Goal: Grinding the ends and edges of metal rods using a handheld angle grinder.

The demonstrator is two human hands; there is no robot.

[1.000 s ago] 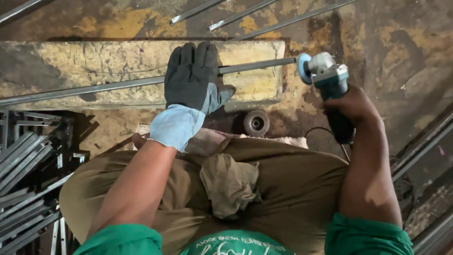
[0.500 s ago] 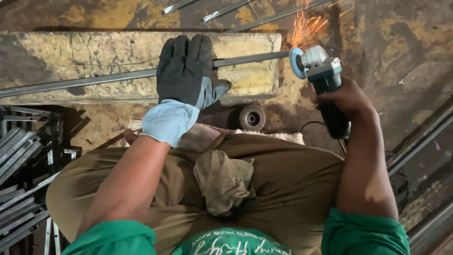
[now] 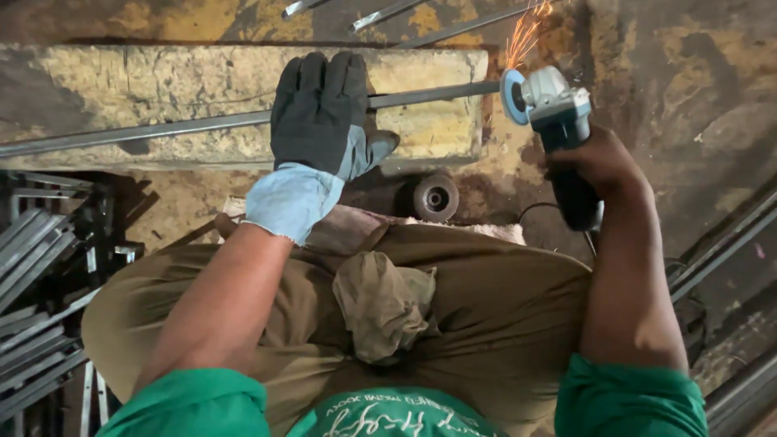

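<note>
A: Where's the metal rod (image 3: 202,127)?
B: Across the stone block (image 3: 121,89), pinned flat under the gloved left hand (image 3: 320,113).
A: And the right hand (image 3: 595,166)?
B: Its grip is clenched on the angle grinder (image 3: 554,109), whose disc meets the rod's end, sparks (image 3: 524,32) flying.

One long grey steel bar (image 3: 202,127) on one pale stone block (image 3: 121,81); one grey-bodied angle grinder (image 3: 550,105); one round dark spare disc (image 3: 435,197); one black-and-blue work glove (image 3: 320,121); three loose rods (image 3: 388,12) past the block's far edge.

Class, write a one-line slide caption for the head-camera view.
Gloved left hand pins a metal bar on a stone block while the bare right hand cuts it with an angle grinder, throwing sparks.
</note>
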